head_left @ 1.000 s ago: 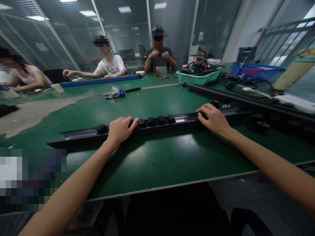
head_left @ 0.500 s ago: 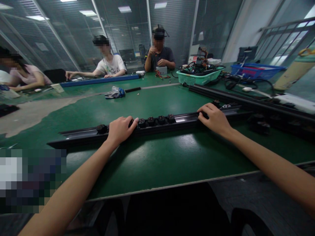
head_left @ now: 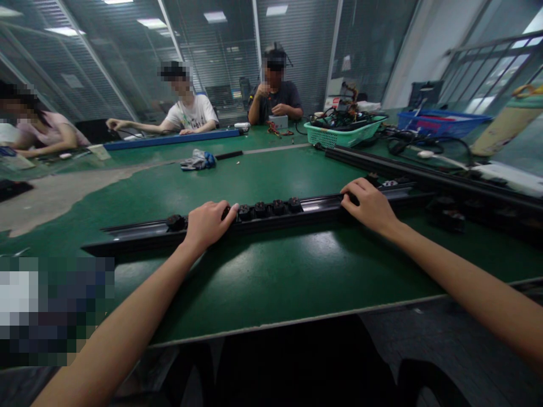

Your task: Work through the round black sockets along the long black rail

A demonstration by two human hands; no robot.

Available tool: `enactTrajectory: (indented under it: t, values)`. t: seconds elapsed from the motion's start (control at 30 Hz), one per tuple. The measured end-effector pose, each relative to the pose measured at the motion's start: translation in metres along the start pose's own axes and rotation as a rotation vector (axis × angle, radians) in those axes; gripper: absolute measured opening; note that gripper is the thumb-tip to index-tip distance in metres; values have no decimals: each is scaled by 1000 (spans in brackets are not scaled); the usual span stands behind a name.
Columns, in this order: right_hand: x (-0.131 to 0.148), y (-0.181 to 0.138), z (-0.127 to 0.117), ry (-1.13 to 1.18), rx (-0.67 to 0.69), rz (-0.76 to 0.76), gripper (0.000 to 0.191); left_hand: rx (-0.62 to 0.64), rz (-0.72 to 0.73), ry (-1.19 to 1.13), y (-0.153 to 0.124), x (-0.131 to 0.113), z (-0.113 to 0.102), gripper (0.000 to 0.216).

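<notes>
A long black rail (head_left: 322,208) lies across the green table (head_left: 271,282) in front of me. Several black socket modules (head_left: 269,208) sit in a row in its channel, and one more module (head_left: 175,221) sits apart to the left. My left hand (head_left: 207,223) rests on the rail with fingers curled over the left end of the row. My right hand (head_left: 370,204) lies on the rail further right, fingers bent over its far edge.
More black rails (head_left: 424,175) lie to the right with loose modules (head_left: 445,210). A green basket of cables (head_left: 343,133), a blue tray (head_left: 441,120), a blue rail (head_left: 169,139) and a cloth (head_left: 197,160) lie beyond. Three people sit at the far side.
My hands and the rail have stayed put. The person at the far centre raised a hand toward the face; the person in white shifted an outstretched arm.
</notes>
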State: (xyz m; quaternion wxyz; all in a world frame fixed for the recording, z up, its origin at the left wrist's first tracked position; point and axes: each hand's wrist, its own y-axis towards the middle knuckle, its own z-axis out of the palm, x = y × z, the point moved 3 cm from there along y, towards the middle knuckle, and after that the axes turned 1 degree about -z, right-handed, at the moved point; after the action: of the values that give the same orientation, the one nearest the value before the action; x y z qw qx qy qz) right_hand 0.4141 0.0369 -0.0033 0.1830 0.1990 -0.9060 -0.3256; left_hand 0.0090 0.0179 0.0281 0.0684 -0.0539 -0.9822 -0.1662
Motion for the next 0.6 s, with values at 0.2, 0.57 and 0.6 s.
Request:
enactTrajectory:
  t: [0.2, 0.57, 0.6]
  values:
    - [-2, 1, -1, 16, 15, 16, 13, 5, -3, 13, 0, 0, 0, 68]
    - [-6, 1, -1, 34, 16, 12, 14, -2, 5, 18, 1, 0, 1, 68]
    - [-7, 1, -1, 37, 14, 17, 14, -6, 8, 19, 1, 1, 2, 68]
